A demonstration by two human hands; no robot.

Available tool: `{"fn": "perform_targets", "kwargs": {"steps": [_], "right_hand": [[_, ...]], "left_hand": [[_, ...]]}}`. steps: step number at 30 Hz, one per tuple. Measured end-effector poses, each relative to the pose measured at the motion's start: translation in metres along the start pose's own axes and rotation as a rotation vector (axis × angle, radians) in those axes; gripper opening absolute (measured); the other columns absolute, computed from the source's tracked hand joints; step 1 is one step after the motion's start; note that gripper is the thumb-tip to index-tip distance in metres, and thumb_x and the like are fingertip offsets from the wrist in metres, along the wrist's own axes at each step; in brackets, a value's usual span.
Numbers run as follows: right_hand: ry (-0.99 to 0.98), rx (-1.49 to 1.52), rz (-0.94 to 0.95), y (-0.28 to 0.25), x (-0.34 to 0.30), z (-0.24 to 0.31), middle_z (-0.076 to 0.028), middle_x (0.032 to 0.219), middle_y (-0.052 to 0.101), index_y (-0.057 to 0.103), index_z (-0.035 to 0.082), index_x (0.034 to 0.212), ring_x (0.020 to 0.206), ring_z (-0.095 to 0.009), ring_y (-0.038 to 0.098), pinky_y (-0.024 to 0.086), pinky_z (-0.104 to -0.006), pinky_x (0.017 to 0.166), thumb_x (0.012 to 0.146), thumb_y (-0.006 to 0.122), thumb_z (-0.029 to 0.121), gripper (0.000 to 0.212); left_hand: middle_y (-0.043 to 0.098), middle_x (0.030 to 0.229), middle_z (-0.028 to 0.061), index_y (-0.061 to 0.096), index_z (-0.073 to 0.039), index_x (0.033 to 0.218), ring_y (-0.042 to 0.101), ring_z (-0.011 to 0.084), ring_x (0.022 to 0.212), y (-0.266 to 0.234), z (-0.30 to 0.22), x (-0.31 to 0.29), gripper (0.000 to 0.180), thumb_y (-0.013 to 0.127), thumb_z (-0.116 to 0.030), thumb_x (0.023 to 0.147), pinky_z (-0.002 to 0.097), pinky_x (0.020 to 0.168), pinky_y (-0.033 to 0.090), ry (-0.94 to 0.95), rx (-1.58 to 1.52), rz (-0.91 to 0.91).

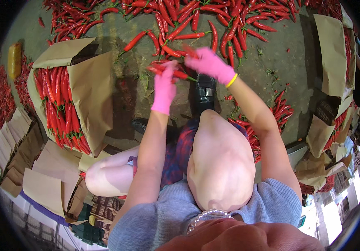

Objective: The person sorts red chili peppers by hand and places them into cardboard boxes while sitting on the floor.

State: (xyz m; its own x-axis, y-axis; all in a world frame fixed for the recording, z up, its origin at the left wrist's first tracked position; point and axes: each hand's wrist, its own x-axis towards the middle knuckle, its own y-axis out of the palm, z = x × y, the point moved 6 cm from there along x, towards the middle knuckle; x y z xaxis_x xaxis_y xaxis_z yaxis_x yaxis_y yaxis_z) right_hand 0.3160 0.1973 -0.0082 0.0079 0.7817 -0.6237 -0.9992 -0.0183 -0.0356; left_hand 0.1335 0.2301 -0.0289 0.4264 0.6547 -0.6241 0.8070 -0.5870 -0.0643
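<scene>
My left hand (165, 90), in a pink glove, is closed around a few red chili peppers (180, 74) whose tips and green stems stick out on both sides. Close by on its right, my right hand (211, 66), gloved in pink with a yellow cuff, pinches a red chili pepper (190, 52) that is smeared by motion. Both hands are above the near edge of a spread-out pile of red chili peppers (226, 21) on the floor. Part of the right hand's fingers is blurred.
An open brown paper bag (92, 96) packed with chilies stands at the left. More filled paper bags (331, 54) line the right side. A smaller chili heap (280, 111) lies beside my right forearm. Folded paper bags (42, 184) sit at lower left. My black shoe (205, 90) is below the hands.
</scene>
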Motion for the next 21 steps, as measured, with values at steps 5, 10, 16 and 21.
{"fn": "perform_targets", "kwargs": {"steps": [5,10,16,21], "right_hand": [[-0.580,-1.220,-0.316,-0.038,0.074,0.060,-0.011,0.130,0.058,0.060,0.012,0.124,0.124,-0.029,0.052,0.049,-0.0485,0.093,0.083,0.064,0.019,0.041],[-0.103,-1.329,0.214,-0.042,0.065,0.081,-0.012,0.113,0.067,0.064,0.010,0.115,0.111,-0.031,0.061,0.050,-0.0458,0.090,0.081,0.068,0.036,0.043],[-0.054,-0.878,-0.607,-0.053,0.134,0.068,-0.015,0.106,0.070,0.047,0.012,0.129,0.102,-0.033,0.066,0.050,-0.0461,0.083,0.088,0.060,0.041,0.052],[0.032,-0.849,-0.576,-0.074,0.098,0.031,-0.016,0.106,0.069,0.042,0.008,0.130,0.100,-0.034,0.066,0.050,-0.0457,0.084,0.083,0.063,0.035,0.058]], "left_hand": [[0.061,0.110,0.0069,0.052,-0.006,0.126,0.062,0.0242,0.103,-0.047,-0.011,-0.020,0.039,0.064,-0.027,0.095,0.0420,0.091,0.049,-0.368,-0.967,-0.289],[0.059,0.106,0.0052,0.057,-0.007,0.118,0.058,0.0215,0.090,-0.066,0.047,-0.006,0.026,0.064,-0.020,0.096,0.0418,0.092,0.051,-0.184,-1.285,0.002],[0.063,0.103,0.0068,0.060,-0.006,0.113,0.063,0.0249,0.095,-0.032,-0.014,0.013,0.021,0.063,-0.015,0.094,0.0436,0.080,0.054,-0.162,-0.999,-0.078],[0.064,0.093,0.0082,0.063,-0.003,0.111,0.066,0.0234,0.078,-0.118,-0.094,0.126,0.027,0.066,-0.018,0.088,0.0391,0.069,0.051,0.229,-0.249,-0.327]]}}
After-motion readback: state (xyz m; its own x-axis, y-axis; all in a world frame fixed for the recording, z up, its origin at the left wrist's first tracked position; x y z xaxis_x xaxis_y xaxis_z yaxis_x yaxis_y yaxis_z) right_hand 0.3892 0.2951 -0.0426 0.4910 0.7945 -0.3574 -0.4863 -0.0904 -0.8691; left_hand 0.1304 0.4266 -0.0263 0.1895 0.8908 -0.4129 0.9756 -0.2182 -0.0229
